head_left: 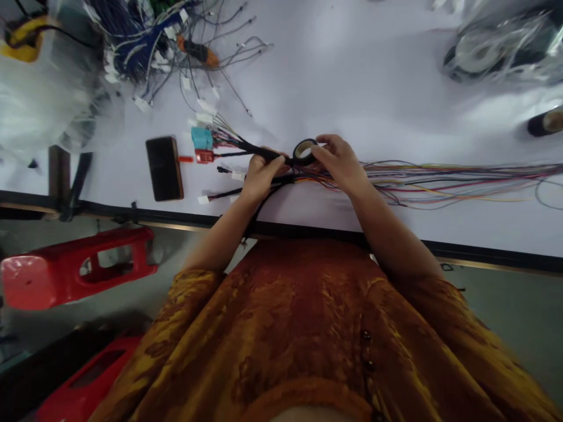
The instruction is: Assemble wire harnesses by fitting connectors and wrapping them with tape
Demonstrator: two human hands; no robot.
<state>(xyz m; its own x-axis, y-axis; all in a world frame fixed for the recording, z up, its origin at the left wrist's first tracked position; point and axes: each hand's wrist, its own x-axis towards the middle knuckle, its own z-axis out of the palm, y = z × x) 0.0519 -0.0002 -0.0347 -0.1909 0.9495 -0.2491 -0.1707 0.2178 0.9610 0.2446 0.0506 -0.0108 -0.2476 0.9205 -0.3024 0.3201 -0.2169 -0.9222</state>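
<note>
A wire harness wrapped in black tape lies across the white table, its loose colored wires running off to the right. My left hand is closed around the taped part, thumb on top. Between the thumb and fingers of my right hand is a roll of black tape, held right beside the bundle. A teal connector and a red connector sit at the harness's left end. Below them, a thinner black branch ends in a white connector.
A phone lies left of the connectors. Bundled blue and grey wires and an orange-black tool are at the upper left. Plastic bags and a dark roll are at the right. Red stools stand below the table edge.
</note>
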